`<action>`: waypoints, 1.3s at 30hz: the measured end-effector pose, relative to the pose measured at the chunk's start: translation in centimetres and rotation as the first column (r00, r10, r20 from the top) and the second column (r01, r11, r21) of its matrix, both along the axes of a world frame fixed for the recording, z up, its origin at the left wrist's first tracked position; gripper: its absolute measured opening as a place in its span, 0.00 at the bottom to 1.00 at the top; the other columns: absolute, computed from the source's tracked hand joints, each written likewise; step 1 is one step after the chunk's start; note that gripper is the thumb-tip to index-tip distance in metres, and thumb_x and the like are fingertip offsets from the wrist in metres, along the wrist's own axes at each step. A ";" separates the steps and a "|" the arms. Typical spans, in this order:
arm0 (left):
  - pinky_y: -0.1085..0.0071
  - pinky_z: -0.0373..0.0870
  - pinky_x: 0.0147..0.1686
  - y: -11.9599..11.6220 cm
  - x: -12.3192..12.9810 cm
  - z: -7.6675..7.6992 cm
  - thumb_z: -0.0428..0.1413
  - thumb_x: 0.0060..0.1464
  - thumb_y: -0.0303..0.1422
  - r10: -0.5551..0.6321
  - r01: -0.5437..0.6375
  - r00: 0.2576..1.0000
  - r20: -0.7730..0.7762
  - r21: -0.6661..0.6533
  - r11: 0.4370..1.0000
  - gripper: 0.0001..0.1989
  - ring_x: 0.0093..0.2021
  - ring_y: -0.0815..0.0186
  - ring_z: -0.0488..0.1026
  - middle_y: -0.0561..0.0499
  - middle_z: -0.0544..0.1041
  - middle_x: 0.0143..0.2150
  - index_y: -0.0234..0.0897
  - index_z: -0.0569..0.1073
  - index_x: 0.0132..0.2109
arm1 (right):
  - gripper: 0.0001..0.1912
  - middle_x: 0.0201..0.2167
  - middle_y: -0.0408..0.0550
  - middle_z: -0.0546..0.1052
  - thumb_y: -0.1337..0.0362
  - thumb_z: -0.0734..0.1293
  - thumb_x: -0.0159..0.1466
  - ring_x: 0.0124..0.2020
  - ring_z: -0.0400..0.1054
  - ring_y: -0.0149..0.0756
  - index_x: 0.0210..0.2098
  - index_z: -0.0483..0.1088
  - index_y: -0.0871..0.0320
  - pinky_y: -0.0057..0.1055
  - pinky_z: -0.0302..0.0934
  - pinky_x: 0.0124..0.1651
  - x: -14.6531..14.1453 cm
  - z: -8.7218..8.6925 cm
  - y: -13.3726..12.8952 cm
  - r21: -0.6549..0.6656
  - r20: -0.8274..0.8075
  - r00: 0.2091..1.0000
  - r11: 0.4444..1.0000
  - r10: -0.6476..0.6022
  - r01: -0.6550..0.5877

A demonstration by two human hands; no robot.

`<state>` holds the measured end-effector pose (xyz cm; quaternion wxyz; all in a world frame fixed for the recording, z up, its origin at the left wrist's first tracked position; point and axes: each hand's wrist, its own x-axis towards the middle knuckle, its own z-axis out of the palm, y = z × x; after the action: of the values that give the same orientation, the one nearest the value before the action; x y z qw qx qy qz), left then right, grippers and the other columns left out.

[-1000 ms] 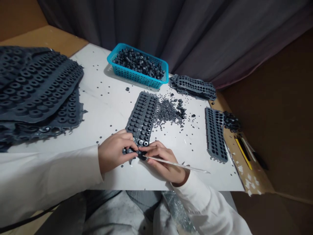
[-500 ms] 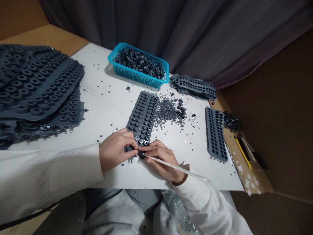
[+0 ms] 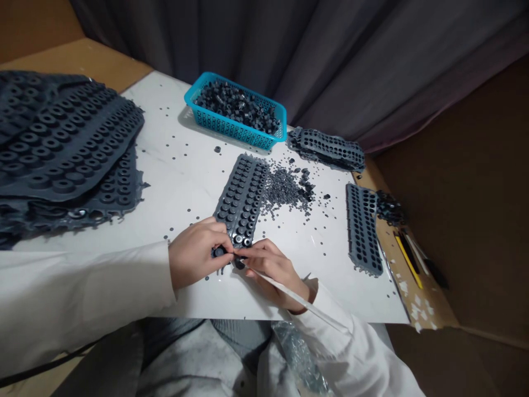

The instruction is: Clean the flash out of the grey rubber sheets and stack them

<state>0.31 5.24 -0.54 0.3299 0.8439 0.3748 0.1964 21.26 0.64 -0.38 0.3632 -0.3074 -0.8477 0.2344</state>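
A dark grey moulded rubber sheet lies on the white table, with rows of round raised parts, several with a hole. My left hand is closed at its near end, thumb and fingertips pinching the rubber beside a dark round piece. My right hand meets it there, fingers closed around a thin white stick-like tool. The stick's tip sits by the dark rubber between the two hands. Fingers partly cover the near end, so the exact contact is hidden.
A blue basket of small dark rubber pieces stands at the back. Tiny grey discs are heaped beside the sheet. Uncut sheets are piled left. Holed sheets lie right, near a yellow cutter on cardboard.
The white stick has tilted slightly, its rear end lower along the right sleeve. My left hand stays at the sheet's near end. The view has shifted a little.
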 end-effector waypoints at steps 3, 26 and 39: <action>0.70 0.58 0.33 0.0 0.0 0.0 0.54 0.53 0.31 -0.008 0.008 1.000 0.004 0.004 1.000 0.06 0.35 0.64 0.64 0.53 0.71 0.28 0.40 0.74 0.30 | 0.02 0.45 0.57 0.76 0.69 0.63 0.64 0.39 0.65 0.37 0.38 0.66 0.58 0.39 0.67 0.39 0.0 0.0 -0.1 0.025 0.027 1.000 1.000 -0.010 0.009; 0.70 0.60 0.33 -0.1 0.0 0.0 0.57 0.52 0.33 0.011 -0.011 1.000 -0.008 0.004 1.000 0.04 0.36 0.63 0.65 0.53 0.70 0.28 0.41 0.75 0.31 | 0.09 0.47 0.54 0.75 0.73 0.62 0.63 0.42 0.63 0.36 0.42 0.66 0.57 0.35 0.67 0.39 0.0 -0.3 -0.3 0.089 0.138 0.975 0.982 -0.175 0.164; 0.69 0.60 0.34 -0.3 -0.2 0.0 0.58 0.50 0.32 -0.018 0.018 1.000 0.006 0.022 1.000 0.03 0.36 0.62 0.64 0.51 0.71 0.31 0.40 0.75 0.34 | 0.04 0.46 0.53 0.76 0.69 0.61 0.65 0.42 0.68 0.38 0.38 0.66 0.55 0.40 0.64 0.44 0.7 1.0 -0.4 -0.199 -0.153 0.960 0.959 -0.234 0.203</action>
<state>0.16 4.98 -0.54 0.3237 0.8501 0.3638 0.2003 21.98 0.29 0.57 0.4305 -0.4094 -0.7485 0.2948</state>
